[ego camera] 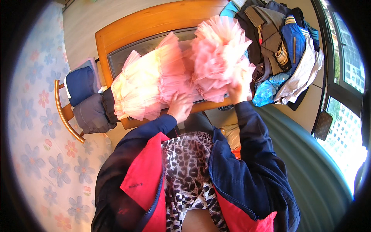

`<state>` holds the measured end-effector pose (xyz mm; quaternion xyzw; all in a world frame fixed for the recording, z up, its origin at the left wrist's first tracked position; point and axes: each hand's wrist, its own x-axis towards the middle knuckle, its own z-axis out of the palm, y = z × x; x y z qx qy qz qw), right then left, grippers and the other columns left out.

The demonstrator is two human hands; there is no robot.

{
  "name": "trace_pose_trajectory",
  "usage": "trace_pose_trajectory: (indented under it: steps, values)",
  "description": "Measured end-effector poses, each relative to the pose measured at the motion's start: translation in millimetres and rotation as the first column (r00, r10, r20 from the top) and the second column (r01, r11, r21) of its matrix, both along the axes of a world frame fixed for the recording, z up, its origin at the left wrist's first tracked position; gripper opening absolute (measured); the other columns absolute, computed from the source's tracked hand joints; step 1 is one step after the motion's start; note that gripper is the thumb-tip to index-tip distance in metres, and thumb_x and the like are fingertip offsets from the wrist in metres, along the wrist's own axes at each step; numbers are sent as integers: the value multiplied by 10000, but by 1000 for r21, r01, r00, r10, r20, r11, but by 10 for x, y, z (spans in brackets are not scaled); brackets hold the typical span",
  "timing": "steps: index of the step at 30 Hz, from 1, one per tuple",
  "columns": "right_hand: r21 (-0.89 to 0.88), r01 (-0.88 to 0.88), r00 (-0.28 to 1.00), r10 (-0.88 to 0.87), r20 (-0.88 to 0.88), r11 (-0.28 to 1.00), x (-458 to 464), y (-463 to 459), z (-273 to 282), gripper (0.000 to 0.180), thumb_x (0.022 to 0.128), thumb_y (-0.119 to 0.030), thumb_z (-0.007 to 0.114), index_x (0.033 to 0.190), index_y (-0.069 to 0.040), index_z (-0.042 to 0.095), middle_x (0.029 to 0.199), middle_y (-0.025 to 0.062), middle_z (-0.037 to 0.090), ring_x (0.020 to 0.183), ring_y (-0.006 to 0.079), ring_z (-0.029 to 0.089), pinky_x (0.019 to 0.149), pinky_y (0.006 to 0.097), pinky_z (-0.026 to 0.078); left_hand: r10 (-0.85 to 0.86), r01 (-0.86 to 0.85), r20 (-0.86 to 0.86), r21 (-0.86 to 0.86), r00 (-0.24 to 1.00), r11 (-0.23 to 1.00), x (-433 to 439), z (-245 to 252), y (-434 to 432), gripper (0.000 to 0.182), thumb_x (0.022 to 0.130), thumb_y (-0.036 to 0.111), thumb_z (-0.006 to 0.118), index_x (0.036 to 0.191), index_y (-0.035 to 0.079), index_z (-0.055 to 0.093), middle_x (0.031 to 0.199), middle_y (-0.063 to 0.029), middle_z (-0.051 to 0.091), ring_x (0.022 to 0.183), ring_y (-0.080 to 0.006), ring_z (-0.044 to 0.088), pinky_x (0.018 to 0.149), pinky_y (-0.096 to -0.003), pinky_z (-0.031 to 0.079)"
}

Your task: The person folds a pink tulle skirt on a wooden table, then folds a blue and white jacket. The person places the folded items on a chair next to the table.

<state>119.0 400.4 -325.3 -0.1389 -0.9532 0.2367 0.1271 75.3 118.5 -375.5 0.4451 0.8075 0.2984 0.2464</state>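
Note:
A pink tulle garment [150,81] with ruffled tiers lies across a wooden table, its right part bunched into a tall heap. On its near edge, around the middle, rests my left hand [181,107], palm down with fingers spread. At the right end of the heap, my right hand [238,90] is partly covered by ruffles and somewhat blurred; whether its fingers close on the tulle does not show clearly.
The wooden table [127,23] has a dark inset panel. A pile of clothes [269,43] stands at the right. Folded dark clothes [89,116] lie on a chair at the left. Floral fabric [58,171] hangs further left, with windows at the right.

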Motion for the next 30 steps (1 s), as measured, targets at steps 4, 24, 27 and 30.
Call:
trace_pose_trajectory:
  steps: [4,24,27,30]
  values:
    - [20,-201,977,198,81,979,-111,-422,-231,525,640,-118,748,1143,-27,629,1262,169,534,1218,381,457,1014,497,370,306,-294,-67,151,950,944,-300,186,212,527,766,168,674,1267,75,541,1315,-167,483,1213,-367,445,1046,-491,351]
    - [-752,-104,988,153,-5,651,-5,-783,-125,410,840,-68,634,1243,-35,570,1220,227,575,1176,356,547,997,404,439,394,-355,-56,332,917,874,-721,414,699,555,811,136,580,1359,142,496,1437,-160,429,1344,-395,364,1119,-510,264]
    - [-687,-72,996,87,-12,723,64,-491,-191,397,806,3,601,1201,-34,596,1178,193,613,1160,334,567,999,392,436,80,-66,-255,60,964,996,-594,509,715,668,811,264,650,1433,189,418,1524,-122,314,1413,-391,246,1123,-587,187]
    - [-451,224,968,-252,-2,864,187,-29,-413,336,807,-49,649,1141,-37,621,1105,155,638,1027,328,598,927,394,455,-68,36,-229,-142,971,989,-592,390,673,921,666,227,753,1485,221,332,1567,-103,222,1456,-373,135,1124,-631,129]
